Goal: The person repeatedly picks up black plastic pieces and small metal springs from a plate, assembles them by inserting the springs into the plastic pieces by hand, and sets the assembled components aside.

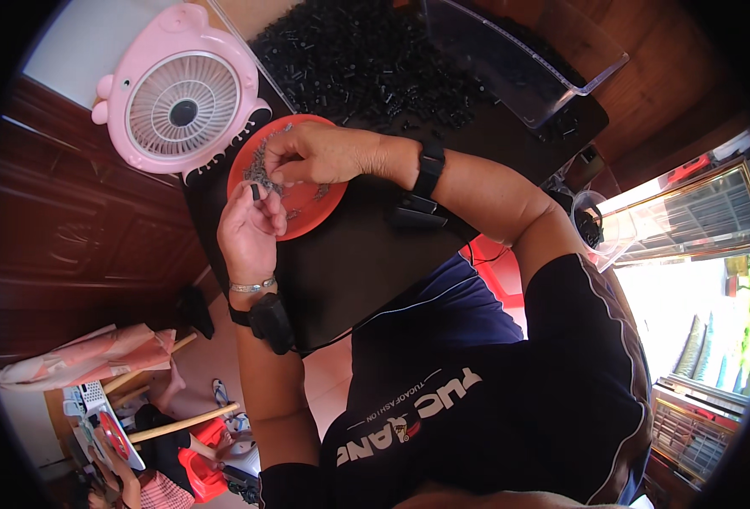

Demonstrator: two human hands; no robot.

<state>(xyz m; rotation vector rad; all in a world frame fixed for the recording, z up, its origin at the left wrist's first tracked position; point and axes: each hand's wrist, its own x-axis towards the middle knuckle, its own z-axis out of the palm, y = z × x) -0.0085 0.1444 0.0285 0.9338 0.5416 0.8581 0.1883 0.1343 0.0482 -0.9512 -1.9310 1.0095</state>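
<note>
A round orange-red plate (311, 216) sits on the dark table, with many small grey pieces (262, 165) heaped on its left side and a few scattered lower down. My left hand (249, 233) is at the plate's near left edge, palm up, with a small black cylindrical part (256, 192) held at its fingertips. Over the plate, my right hand (320, 154) reaches in from the right, its thumb and fingers closed together just above the grey pieces. Whatever is between those right fingertips is too small to make out.
A pink animal-shaped fan (248, 76) stands at the left beyond the plate. Across the far table spreads a large pile of black parts (349, 59), beside a clear plastic bin (553, 89). Dark wrist devices with cables are on both my wrists. Another person sits at lower left.
</note>
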